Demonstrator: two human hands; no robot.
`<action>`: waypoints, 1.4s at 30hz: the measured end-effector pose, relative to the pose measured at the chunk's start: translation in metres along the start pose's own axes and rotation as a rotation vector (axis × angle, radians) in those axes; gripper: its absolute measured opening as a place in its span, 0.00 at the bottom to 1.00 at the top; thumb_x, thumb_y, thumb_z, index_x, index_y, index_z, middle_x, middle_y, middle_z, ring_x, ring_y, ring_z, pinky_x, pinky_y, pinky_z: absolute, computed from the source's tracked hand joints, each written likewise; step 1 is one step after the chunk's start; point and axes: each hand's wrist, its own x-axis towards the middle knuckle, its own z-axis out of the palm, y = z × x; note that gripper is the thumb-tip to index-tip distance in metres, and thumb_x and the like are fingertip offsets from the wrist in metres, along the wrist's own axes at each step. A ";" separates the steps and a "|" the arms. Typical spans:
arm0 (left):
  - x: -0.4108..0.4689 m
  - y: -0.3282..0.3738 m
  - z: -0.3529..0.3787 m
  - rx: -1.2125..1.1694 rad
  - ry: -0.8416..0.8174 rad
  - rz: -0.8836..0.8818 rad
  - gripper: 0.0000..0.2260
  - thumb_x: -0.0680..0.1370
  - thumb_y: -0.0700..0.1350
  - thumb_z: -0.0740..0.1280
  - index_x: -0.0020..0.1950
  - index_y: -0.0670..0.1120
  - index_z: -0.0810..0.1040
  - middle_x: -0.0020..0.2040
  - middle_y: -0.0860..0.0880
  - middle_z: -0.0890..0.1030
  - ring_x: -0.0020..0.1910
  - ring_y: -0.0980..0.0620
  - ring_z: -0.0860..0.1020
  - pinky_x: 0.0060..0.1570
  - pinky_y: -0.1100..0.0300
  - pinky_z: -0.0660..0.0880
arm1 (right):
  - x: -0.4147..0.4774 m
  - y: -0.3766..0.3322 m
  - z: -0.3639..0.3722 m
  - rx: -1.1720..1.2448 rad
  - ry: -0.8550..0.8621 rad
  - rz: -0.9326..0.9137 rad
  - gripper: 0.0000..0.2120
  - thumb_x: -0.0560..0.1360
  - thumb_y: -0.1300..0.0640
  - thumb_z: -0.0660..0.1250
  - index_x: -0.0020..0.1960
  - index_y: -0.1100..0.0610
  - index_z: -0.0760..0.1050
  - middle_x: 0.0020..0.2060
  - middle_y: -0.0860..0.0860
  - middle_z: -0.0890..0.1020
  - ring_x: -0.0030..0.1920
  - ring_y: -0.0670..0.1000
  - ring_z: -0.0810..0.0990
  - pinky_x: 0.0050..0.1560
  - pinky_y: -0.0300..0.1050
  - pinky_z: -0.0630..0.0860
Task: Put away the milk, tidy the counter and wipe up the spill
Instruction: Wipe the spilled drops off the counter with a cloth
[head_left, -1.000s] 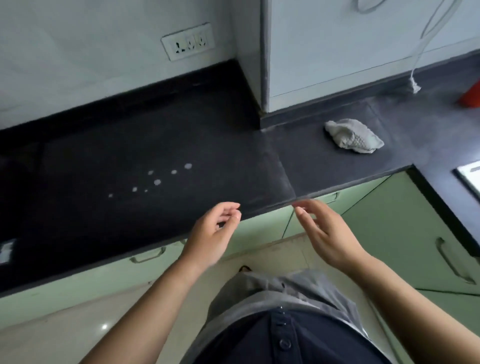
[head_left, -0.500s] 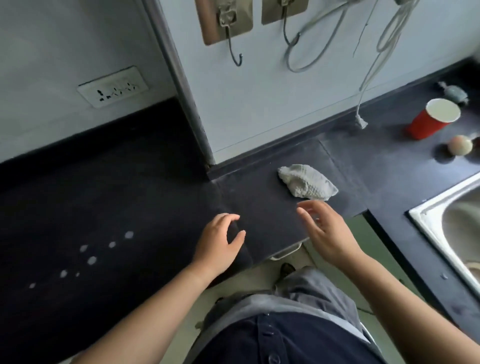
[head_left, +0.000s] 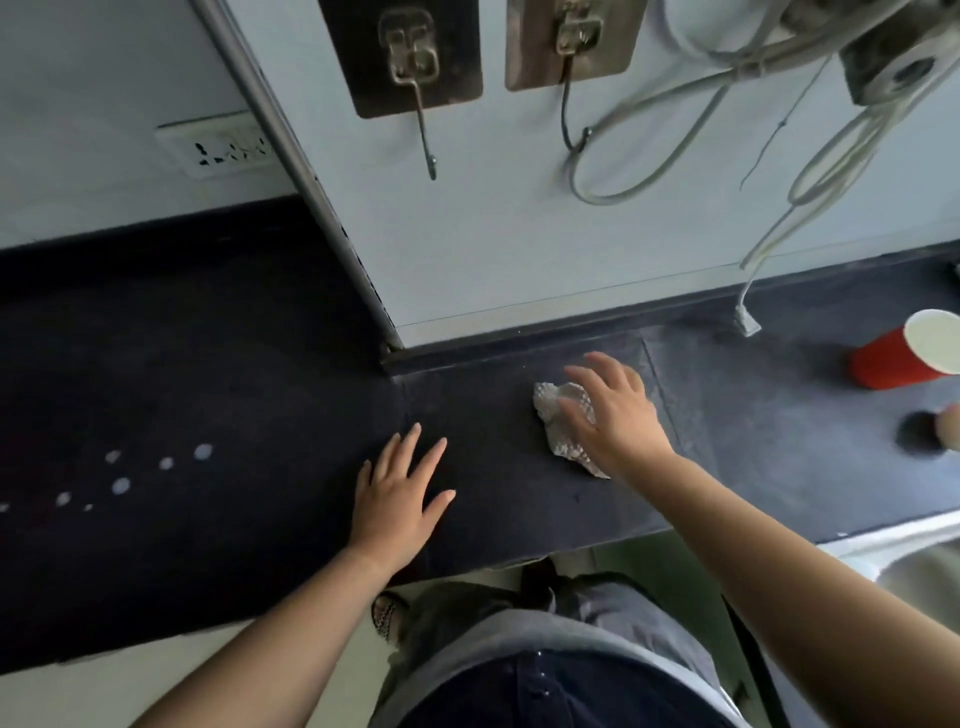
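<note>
Dark surface (head_left: 291, 374), white spill drops (head_left: 120, 486) at my left, crumpled cloth (head_left: 563, 431), red cup (head_left: 904, 358), perhaps an egg (head_left: 948, 428) at the edge

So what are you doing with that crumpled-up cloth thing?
A person is cleaning up a dark kitchen counter. The right hand is spread over a crumpled white cloth, fingers open, not yet closed around it. The left hand lies flat on the counter beside it. Off to the left, white milk drops sit unwiped. A red paper cup stands to the right, near the sink.
</note>
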 end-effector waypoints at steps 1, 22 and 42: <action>0.000 0.001 0.000 0.000 0.001 -0.006 0.27 0.77 0.58 0.58 0.74 0.57 0.55 0.78 0.49 0.50 0.76 0.46 0.50 0.69 0.42 0.55 | 0.002 0.001 0.004 0.000 -0.053 0.018 0.23 0.77 0.45 0.57 0.71 0.47 0.60 0.72 0.49 0.59 0.71 0.55 0.56 0.64 0.59 0.64; -0.037 -0.003 0.004 0.007 -0.082 -0.005 0.25 0.79 0.55 0.54 0.75 0.58 0.49 0.78 0.52 0.44 0.76 0.50 0.45 0.73 0.48 0.54 | -0.003 -0.010 0.040 0.005 -0.022 -0.012 0.20 0.72 0.44 0.66 0.61 0.49 0.72 0.59 0.56 0.71 0.56 0.61 0.69 0.50 0.49 0.72; -0.173 -0.270 -0.018 -0.129 0.075 -0.253 0.23 0.79 0.53 0.56 0.74 0.53 0.59 0.76 0.50 0.57 0.75 0.48 0.55 0.70 0.49 0.59 | -0.083 -0.284 0.216 -0.116 -0.135 -0.199 0.22 0.76 0.44 0.58 0.68 0.48 0.62 0.66 0.53 0.63 0.60 0.59 0.63 0.49 0.52 0.75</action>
